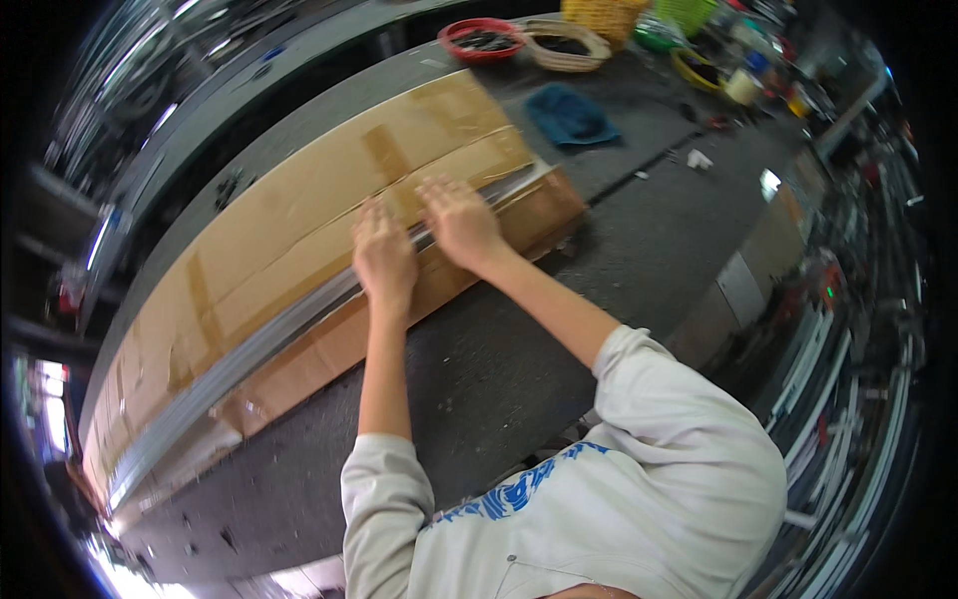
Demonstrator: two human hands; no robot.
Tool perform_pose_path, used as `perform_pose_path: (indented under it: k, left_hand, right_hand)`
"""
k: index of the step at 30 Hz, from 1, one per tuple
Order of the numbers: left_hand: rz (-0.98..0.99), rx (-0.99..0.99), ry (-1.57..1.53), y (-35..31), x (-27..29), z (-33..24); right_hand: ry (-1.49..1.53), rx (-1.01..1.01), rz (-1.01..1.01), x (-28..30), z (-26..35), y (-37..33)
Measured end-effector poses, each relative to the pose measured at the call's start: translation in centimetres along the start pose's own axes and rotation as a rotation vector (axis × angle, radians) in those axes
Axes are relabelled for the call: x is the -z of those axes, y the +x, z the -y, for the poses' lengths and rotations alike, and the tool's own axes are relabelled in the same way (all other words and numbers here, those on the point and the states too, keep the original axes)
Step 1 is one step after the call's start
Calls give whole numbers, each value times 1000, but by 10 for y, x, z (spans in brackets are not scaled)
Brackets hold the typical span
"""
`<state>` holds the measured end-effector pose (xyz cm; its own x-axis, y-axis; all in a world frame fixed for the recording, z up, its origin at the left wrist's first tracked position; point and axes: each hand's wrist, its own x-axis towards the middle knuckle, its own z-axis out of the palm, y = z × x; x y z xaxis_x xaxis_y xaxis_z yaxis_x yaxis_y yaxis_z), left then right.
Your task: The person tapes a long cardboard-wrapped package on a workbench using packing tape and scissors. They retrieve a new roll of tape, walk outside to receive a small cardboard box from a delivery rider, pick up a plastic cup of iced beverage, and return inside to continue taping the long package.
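Observation:
My left hand (385, 252) and my right hand (461, 222) lie side by side on a long brown cardboard sheet (289, 215), fingers stretched out over its near fold. Neither hand grips anything that I can see. Strips of brown tape cross the cardboard. Under the folded edge runs a bundle of long silvery bars (235, 357), perhaps metal profiles. A lower cardboard flap (309, 361) sticks out on the near side of the bars. Part of the bars is hidden beneath my hands and the cardboard.
Everything rests on a dark worktable (499, 339). A blue cloth (569, 115) lies beyond the cardboard's right end. At the back stand a red basket (481, 40) and a beige basket (565, 46) with small dark parts. Long bars (838, 439) are stacked at the right.

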<state>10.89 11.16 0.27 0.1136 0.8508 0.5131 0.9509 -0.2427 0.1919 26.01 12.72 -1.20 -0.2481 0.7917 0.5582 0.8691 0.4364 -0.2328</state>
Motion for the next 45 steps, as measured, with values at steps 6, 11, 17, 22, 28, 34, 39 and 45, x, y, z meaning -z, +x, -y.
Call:
perform_pose_path:
  k: [6,11,17,22,28,34,39,45]
  left_hand:
    - [83,171,12,1,5,-22]
    - [55,222,233,-3,-16,-33]
    - [115,207,355,-5,-25,-13]
    - [80,268,241,-4,-20,-21]
    - [75,294,196,-1,-9,-31]
    - [73,369,172,6,-2,-55]
    - [-79,353,63,6,4,-72]
    - [-49,425,85,1,5,-69]
  right_hand:
    - [38,-18,12,-6,-3,-4]
    - [70,-37,76,5,2,-4]
    - [532,208,-18,92,-90,-21]
    - [497,52,-162,198,-310,-37]
    - [167,-485,-502,277,-546,-114]
    - [391,-866,-565,264,-644,-170]
    - [315,-770,-325,257,-661,-177]
    - [309,-863,-255,260,-679,-180]
